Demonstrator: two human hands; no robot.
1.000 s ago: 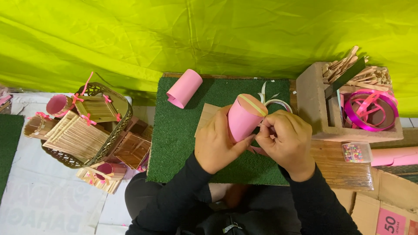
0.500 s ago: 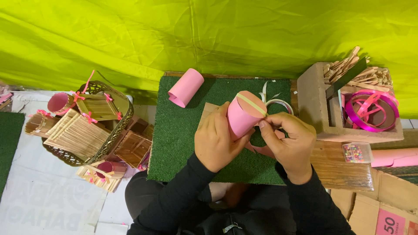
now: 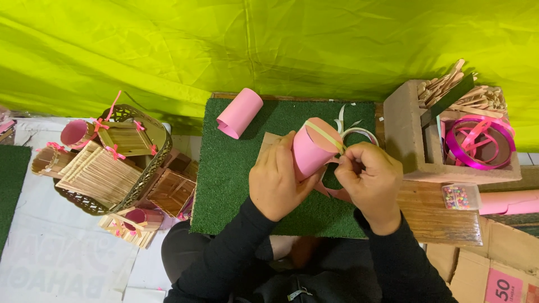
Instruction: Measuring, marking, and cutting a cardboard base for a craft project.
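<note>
Hands met over the green turf mat point(image 3: 236, 185), and everything else sat around that mat. The left hand point(image 3: 277, 180) was wrapped around a pink paper tube point(image 3: 311, 147), fingers curled on its near side, holding it tilted just above the mat's middle so the rim faced the other hand. The right hand point(image 3: 369, 180) was pinched — thumb and fingertips closed on a thin pale ribbon strip point(image 3: 325, 136) that ran across the tube's upper end, apparently to keep it taut against the paper. Loose tails of that ribbon point(image 3: 352, 128) curled on the mat just behind the tube, and a pink strip point(image 3: 337, 193) hung below the right hand.

A second pink tube point(image 3: 240, 113) lay on its side at the mat's far left corner, apart from the hands. Off the mat's right edge stood a wooden box point(image 3: 405, 134) with craft sticks point(image 3: 471, 92) and a coil of magenta ribbon point(image 3: 480, 143) — supplies near the pinching hand. A small clear packet of coloured beads point(image 3: 460, 196) lay in front of that box. Left of the mat, a woven basket point(image 3: 147, 163) held small stick-built pieces point(image 3: 98, 177) with pink bows, well clear of the hands.
</note>
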